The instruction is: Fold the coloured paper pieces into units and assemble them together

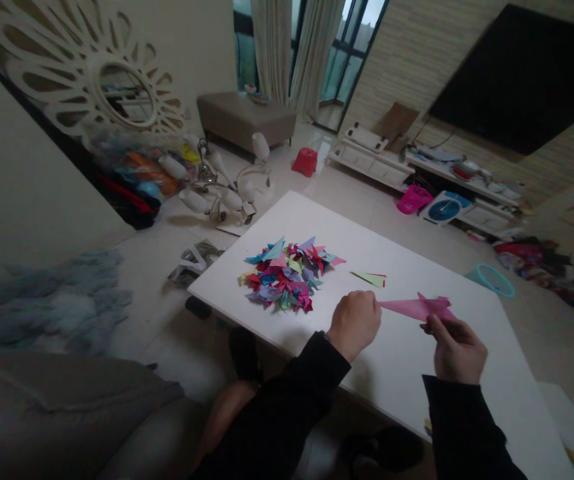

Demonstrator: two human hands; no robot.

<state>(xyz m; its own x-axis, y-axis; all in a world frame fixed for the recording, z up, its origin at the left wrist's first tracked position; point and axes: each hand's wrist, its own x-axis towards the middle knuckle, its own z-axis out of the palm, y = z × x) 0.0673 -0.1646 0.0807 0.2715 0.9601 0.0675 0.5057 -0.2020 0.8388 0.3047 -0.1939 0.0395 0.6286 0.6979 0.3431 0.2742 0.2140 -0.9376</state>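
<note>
Over the white table, a pink folded paper (411, 308) stretches between my two hands. The fingers of my left hand (355, 323) are closed at its narrow left end, and the fingertips are hidden behind the fist. My right hand (457, 345) pinches the wider right end between thumb and fingers. A small flap stands up from the paper near that end. Beyond my left hand lies a folded green and red paper piece (369, 277). To the left is a heap of folded paper cranes (289, 273) in many colours.
The white table (337, 220) has edges close to both forearms. A chandelier (229, 193) rests on the floor past its left corner. A teal basket (494, 280) stands off the right edge. A grey sofa (57, 413) is at the lower left.
</note>
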